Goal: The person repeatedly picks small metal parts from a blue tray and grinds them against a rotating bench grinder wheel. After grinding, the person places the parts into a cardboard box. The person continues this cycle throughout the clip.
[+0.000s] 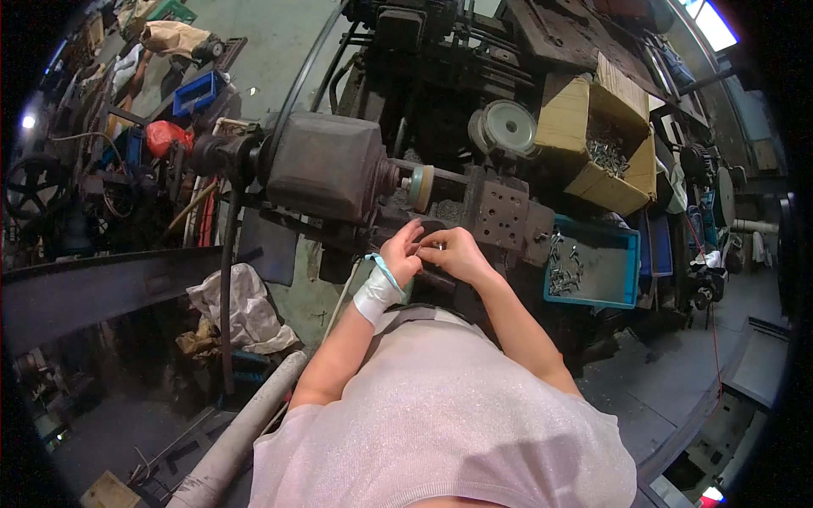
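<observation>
My left hand (401,254), with a white wrap and a light blue band at the wrist, has its fingers stretched out and partly apart. Close against it, my right hand (456,256) is closed in a pinch, its fingertips meeting near the left palm. Whatever the pinch holds is too small or hidden to name. Both hands are in front of a dark lathe-like machine, with its boxy grey headstock (326,165) to the left. Just beyond my hands is a round collar (421,188) on the spindle, and right of it a block with several holes (501,215).
A blue plastic bin (633,269) with small metal parts stands right of the machine. Behind it, a cardboard box (566,127) holds more metal pieces. A round metal wheel (511,127) lies beyond the block. A pale sack (241,309) and a long pipe (246,432) are at left.
</observation>
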`<state>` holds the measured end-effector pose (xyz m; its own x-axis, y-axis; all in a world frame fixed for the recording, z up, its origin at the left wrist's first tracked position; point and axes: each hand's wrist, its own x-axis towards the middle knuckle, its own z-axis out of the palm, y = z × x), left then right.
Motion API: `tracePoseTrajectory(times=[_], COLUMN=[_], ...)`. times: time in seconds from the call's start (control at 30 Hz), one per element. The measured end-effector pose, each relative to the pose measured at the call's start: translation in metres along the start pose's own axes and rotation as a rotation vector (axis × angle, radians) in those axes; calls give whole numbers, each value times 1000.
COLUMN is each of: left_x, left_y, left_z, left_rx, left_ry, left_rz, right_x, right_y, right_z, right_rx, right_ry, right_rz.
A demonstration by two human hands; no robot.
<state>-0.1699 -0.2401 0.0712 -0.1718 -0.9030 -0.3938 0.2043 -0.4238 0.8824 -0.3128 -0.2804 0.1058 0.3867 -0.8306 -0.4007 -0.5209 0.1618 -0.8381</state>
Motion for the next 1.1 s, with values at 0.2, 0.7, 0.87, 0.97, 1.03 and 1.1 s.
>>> tracePoseTrajectory(times=[0.2,0.7,0.87,0.97,1.03,1.1], left_x=[-3,11,34,34,36,41], left_y=[-13,-6,-14,-1,0,-6], left_z=[-4,8,7,13,13,10], left_rx=[-324,322,299,234,200,136], left_ry=[64,244,326,329,330,327], left_rz=[6,184,169,38,-7,-39], right_x=[2,17,38,43,46,50], right_y=[13,14,21,20,19,19], right_z=[1,8,10,8,8,9], right_rx=[368,556,597,604,580,541], right_ry=[63,307,371,399,423,446], right_rz=[34,155,162,177,175,151])
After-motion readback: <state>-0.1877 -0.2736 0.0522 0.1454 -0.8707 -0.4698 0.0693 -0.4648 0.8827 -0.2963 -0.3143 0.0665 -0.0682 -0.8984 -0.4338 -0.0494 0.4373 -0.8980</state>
